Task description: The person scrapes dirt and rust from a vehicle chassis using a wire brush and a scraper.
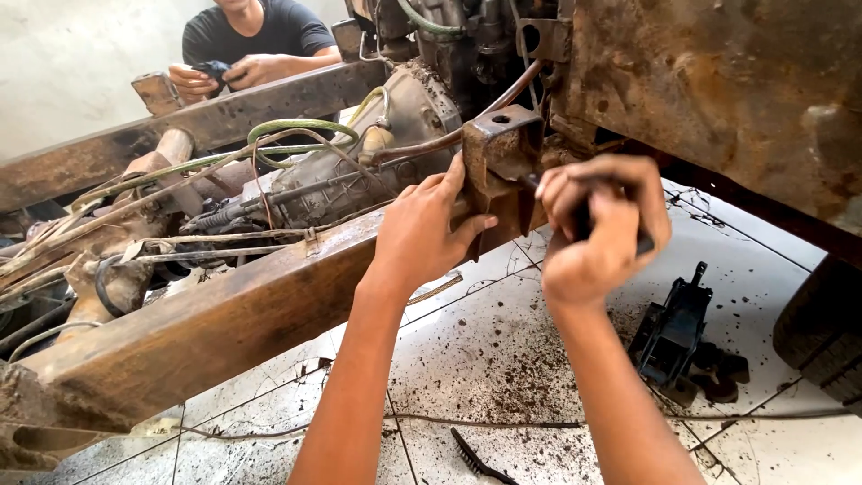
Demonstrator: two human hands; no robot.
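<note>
Frame ctr: left hand (422,229) flat, fingers spread, pressed on rusty brown steel chassis rail (224,314) beside rusty box-shaped bracket (503,162). Ctr-right: right hand (597,229) fisted tight round dark tool handle (642,241), tip at bracket. Risk: tool slip on flaky rust, knuckles into bracket edge. Lower frame: white tiled floor (503,359), rust debris, black parts lower right.

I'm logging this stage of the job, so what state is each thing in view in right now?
Left hand: open, palm pressed against the bracket.
Right hand: closed around a dark tool handle.
Bracket: rusty, fixed to the frame rail.
Frame rail: rusted, bare.
Floor tiles: strewn with rust flakes.
Black part: lying on the floor.
</note>
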